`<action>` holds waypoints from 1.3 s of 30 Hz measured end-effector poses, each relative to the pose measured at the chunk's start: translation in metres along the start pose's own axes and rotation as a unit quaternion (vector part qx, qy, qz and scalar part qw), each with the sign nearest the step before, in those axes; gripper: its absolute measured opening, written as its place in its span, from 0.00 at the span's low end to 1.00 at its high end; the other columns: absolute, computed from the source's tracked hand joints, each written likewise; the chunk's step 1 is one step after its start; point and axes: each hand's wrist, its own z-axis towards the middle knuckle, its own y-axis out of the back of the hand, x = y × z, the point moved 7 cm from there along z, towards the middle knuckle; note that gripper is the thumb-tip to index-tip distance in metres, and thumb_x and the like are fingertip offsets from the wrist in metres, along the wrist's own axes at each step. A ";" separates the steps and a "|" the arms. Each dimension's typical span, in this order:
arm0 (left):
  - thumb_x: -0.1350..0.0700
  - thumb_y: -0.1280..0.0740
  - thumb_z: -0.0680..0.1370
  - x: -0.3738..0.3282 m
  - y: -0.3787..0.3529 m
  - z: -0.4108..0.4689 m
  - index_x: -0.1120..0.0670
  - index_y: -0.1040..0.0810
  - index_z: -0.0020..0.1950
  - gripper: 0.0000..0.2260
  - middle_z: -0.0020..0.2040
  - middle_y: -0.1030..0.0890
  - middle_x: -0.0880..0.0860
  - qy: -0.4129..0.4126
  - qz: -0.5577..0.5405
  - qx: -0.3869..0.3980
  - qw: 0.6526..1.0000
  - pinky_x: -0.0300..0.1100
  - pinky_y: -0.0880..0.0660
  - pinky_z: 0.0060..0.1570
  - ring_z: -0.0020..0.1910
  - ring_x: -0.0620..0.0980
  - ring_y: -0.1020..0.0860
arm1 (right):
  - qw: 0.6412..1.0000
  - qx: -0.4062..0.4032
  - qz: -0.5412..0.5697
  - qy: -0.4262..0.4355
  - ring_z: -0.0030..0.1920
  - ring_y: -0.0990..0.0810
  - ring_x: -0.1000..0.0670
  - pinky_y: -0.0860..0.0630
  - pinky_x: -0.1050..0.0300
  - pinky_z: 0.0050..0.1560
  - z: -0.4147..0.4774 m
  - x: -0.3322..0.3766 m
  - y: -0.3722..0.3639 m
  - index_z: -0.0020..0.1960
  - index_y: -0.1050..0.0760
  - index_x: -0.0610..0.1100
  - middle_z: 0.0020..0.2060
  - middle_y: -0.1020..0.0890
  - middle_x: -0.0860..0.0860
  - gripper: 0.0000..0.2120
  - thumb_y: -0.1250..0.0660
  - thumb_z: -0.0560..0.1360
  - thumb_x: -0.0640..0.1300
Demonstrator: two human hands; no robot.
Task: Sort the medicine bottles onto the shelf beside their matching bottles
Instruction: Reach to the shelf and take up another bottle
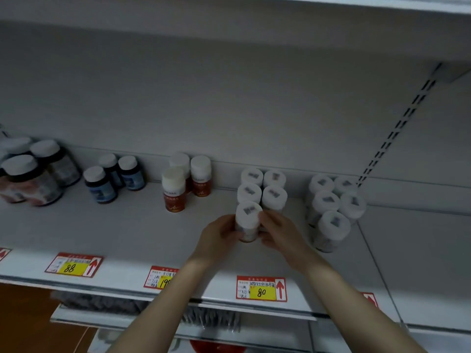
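Item: white-capped bottle point(247, 221), front of its matching four point(262, 189) on the shelf point(153, 233), gripped between my left hand point(221, 233) and right hand point(277, 233); I'd seat it square, then release evenly.

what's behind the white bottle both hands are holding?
Four matching white-capped bottles, two by two, stand right behind the held bottle, gripped by the left hand and right hand. Their labels are hidden below the caps.
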 end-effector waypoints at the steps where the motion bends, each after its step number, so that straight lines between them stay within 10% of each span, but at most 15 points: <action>1: 0.53 0.30 0.69 0.001 0.000 0.000 0.56 0.23 0.58 0.19 0.57 0.20 0.52 -0.001 -0.003 0.001 1.000 0.25 0.32 0.48 0.55 0.47 0.23 | 1.000 -0.001 -0.003 -0.001 0.50 0.23 0.48 0.28 0.53 0.51 0.001 -0.001 0.000 0.46 0.25 0.55 0.53 0.20 0.41 0.08 0.42 0.78 0.49; 25: 0.64 0.35 0.74 -0.002 0.000 -0.002 0.60 0.27 0.62 0.16 0.57 0.23 0.52 -0.024 -0.005 0.004 1.000 0.14 0.36 0.44 0.55 0.44 0.27 | 1.000 -0.013 -0.015 0.001 0.59 0.24 0.44 0.27 0.47 0.61 -0.001 -0.003 -0.004 0.46 0.28 0.57 0.52 0.21 0.48 0.07 0.44 0.79 0.50; 29: 0.61 0.34 0.75 -0.002 0.000 -0.007 0.55 0.25 0.57 0.11 0.51 0.24 0.49 -0.003 -0.020 -0.006 1.000 0.25 0.31 0.49 0.52 0.45 0.26 | 0.999 -0.036 0.001 -0.008 0.60 0.24 0.45 0.28 0.47 0.61 -0.004 -0.010 0.001 0.49 0.26 0.53 0.54 0.21 0.46 0.08 0.44 0.79 0.50; 32: 0.58 0.35 0.75 0.001 0.008 -0.016 0.56 0.25 0.58 0.12 0.53 0.23 0.52 0.055 -0.010 -0.043 0.998 0.42 0.30 0.58 0.54 0.48 0.25 | 0.996 -0.078 0.026 -0.027 0.61 0.25 0.42 0.30 0.43 0.64 -0.009 -0.019 0.010 0.55 0.27 0.39 0.58 0.23 0.39 0.15 0.43 0.79 0.49; 39: 0.59 0.35 0.76 -0.041 0.029 -0.056 0.61 0.22 0.53 0.09 0.48 0.21 0.52 -0.004 -0.015 -0.220 0.975 0.24 0.36 0.39 0.45 0.46 0.25 | 0.992 -0.100 0.069 -0.023 0.52 0.22 0.49 0.27 0.52 0.59 -0.032 -0.016 0.037 0.49 0.27 0.46 0.50 0.21 0.46 0.07 0.42 0.79 0.46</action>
